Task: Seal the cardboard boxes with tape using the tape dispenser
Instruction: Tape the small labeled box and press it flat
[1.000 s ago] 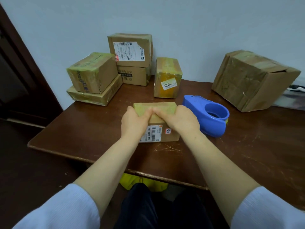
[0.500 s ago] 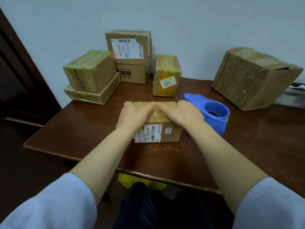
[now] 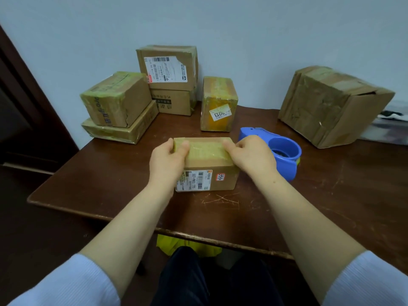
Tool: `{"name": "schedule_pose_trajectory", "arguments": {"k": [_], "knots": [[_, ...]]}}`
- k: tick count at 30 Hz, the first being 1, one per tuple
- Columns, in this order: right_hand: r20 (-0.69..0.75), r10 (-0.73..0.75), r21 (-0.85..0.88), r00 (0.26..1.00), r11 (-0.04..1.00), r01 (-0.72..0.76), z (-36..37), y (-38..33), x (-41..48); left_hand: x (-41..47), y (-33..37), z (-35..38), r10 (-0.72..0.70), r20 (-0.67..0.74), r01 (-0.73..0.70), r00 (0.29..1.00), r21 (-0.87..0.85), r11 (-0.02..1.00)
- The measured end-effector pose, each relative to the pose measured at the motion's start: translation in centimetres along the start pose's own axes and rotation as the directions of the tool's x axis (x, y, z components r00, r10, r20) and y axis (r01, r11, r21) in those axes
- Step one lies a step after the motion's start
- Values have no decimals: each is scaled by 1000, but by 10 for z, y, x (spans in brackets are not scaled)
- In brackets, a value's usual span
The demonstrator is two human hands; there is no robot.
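Small taped carton (image 3: pixel 206 159) at table (image 3: pixel 110 184) centre. L hand (image 3: pixel 167 161) & R hand (image 3: pixel 250 156) curl over its 2 top ends, gripping. Prob. light, stiff, tape-slick — hold by ends. Tape dispenser (image 3: pixel 283 149) just beside.

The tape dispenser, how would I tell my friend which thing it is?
Find the brown table against the pale wall. On it, right of the nearest box and behind the right hand, sits the tape dispenser. It is the only blue thing, rounded with a big hole, among brown cardboard.
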State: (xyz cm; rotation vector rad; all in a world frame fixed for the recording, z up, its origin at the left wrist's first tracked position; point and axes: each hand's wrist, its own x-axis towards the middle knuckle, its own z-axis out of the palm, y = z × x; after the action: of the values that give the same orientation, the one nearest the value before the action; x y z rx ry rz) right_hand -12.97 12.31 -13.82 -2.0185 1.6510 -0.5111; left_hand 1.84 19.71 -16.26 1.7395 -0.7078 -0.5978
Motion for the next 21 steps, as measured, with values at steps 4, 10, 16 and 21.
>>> {"name": "schedule_pose_trajectory", "arguments": {"k": [4,10,16,21], "knots": [[-16,-33,-112,999,993,31,8,-7,-4,-5,-6,-5,88,-137,-68,987,144,987],[-70,-137,111,988,983,144,6,9,-4,-6,-7,-7,40,-190,-41,981,0,999],[15,-50,175,999,984,47,3,10,-2,-7,-7,-6,-10,-156,-20,988,-188,982],[-22,-91,103,996,990,93,10,2,-5,-5,0,-11,-83,-110,56,990,-227,972]]}}
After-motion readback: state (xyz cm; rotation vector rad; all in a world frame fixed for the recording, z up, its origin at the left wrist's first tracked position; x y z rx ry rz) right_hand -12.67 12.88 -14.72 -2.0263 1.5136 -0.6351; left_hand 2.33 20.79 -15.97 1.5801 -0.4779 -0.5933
